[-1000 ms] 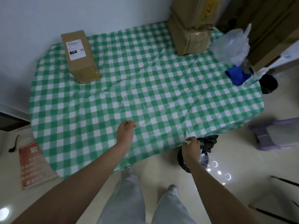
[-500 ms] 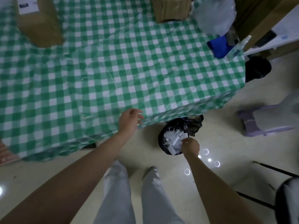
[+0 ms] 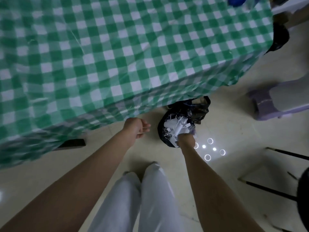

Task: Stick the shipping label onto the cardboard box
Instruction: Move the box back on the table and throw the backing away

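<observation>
Head is down, looking past the near edge of the tabletop [image 3: 150, 39], which is covered by a green-and-white checked plastic cloth [image 3: 93, 84]. The right hand [image 3: 186, 140] is low at the round waste bin lined with a black plastic bag [image 3: 199, 110]. The bin stands on the pale glossy floor [image 3: 234, 131], just beside the cloth's hanging hem. Its fingers are down among the crumpled white paper scraps [image 3: 172, 123], so I cannot tell whether that grip has anything.

The left hand [image 3: 136, 127] hangs in the air between hem and bin and touches neither. Its grip is loosely curled and holds nothing.

Light grey trousers [image 3: 133, 198] show between the two forearms. A purple plastic stool [image 3: 260, 104] sits to the right, well apart from the bin. Small ring-shaped light reflections [image 3: 207, 157] shine on the floor just right of the right wrist.

The cardboard box and the shipping label are outside this view, so where they are cannot be told.
</observation>
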Available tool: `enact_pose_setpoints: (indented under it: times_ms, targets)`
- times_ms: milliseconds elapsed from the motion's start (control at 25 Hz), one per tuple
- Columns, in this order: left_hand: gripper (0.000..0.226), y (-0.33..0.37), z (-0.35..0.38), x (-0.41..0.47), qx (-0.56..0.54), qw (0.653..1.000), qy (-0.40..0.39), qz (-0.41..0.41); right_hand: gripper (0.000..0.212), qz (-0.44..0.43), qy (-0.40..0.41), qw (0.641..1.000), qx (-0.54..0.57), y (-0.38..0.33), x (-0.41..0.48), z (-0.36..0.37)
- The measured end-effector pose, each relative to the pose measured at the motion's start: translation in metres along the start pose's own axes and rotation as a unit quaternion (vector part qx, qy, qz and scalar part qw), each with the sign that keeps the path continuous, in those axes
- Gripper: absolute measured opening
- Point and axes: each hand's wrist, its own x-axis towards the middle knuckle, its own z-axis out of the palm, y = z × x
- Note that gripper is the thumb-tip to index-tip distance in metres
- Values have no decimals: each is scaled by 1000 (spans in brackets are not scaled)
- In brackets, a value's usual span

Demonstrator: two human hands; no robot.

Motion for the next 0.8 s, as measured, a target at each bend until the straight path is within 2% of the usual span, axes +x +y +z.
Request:
enact_pose_setpoints:
  times_ms: [80,120,240,400,440,560,640,800]
  targets:
    - [42,-10,9,24,-8,1000,-6,-7,32,1,-18,1000,13,24,55,14]
    - [42,-16,12,34,-5,1000,-8,-7,31,7,-34,999,20,33,74,19]
    - [42,-24,16,62,8,1000,-8,-1,13,26,-38,993,112,27,82,21]
    - [41,-22,8,84,-1,1000,9,3,42,49,-83,978,186,28,100,22]
    - [40,-20,5,82,-7,1000,12,2,44,51,-91,979,177,32,104,21]
    - [38,-14,-2,57,-3,1000,16,1,67,6,-74,993,87,41,99,4]
    - [38,-4,-5,27,-5,1000,20,-8,64,-9,-73,993,93,38,86,-13]
    - [36,18,-10,-46,1,1000,-4,-26,38,11,-61,994,92,-6,-3,-61]
